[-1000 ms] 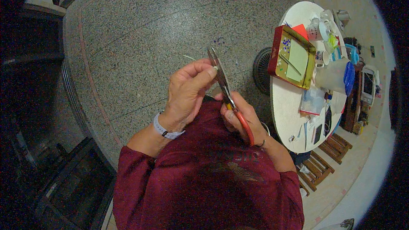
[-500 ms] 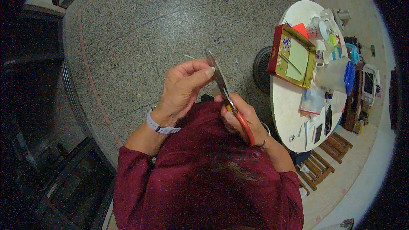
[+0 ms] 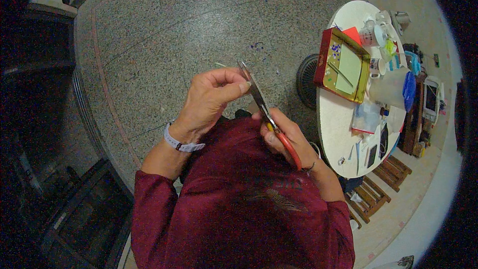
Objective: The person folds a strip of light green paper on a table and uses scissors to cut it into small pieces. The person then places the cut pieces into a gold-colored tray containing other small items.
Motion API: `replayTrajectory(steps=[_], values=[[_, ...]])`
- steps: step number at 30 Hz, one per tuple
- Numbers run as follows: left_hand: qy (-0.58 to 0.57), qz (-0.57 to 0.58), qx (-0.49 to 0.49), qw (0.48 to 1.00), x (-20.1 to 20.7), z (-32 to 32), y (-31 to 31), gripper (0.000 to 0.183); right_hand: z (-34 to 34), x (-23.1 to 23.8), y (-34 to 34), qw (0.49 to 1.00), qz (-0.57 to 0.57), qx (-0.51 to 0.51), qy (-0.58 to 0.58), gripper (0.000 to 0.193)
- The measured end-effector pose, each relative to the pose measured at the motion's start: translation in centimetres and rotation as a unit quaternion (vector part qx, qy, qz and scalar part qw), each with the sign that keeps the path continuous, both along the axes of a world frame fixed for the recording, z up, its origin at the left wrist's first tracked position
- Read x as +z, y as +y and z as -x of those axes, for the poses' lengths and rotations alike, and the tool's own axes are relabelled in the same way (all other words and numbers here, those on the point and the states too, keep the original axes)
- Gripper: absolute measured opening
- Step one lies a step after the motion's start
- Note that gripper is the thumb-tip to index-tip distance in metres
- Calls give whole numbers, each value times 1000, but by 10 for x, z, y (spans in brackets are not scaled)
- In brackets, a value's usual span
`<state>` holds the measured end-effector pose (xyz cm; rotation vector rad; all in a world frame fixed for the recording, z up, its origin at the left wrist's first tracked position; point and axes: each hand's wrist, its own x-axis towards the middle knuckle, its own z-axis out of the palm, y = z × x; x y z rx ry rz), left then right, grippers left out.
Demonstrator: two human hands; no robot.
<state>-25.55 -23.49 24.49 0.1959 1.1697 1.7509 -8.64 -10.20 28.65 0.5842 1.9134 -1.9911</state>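
My left hand [image 3: 211, 94] is closed in a pinch, thumb against forefinger, on a thin pale strip [image 3: 220, 65] whose far end sticks out beyond the knuckles. Scissors [image 3: 260, 100] with red handles and long metal blades are gripped in my right hand [image 3: 286, 137]. The blades slant up and to the left, their tips beside my left fingertips. They look closed or nearly so; whether they touch the strip cannot be made out. Both hands are held in the air in front of my dark red shirt.
At right stands a white oval table [image 3: 328, 134]. On it are a red and gold box lid [image 3: 323, 65] holding green paper and small pieces, a jar with a blue lid [image 3: 409, 91], cups and a phone [image 3: 371, 155]. Purple bits [image 3: 256, 46] lie on the speckled floor.
My left hand and wrist have shifted slightly left. The scissor tips have swung a little to the left, and the blades look closer together.
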Motion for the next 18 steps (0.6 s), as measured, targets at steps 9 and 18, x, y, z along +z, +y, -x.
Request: replayTrajectory(steps=[9, 18], values=[[8, 23, -19, 1000, 0, 4, -3, 9, -2, -3, 0, 1000, -13, 8, 5, 38], [-9, 17, -26, 999, -2, 5, -2, 8, -3, -3, 0, 1000, 13, 1, -18, 38]])
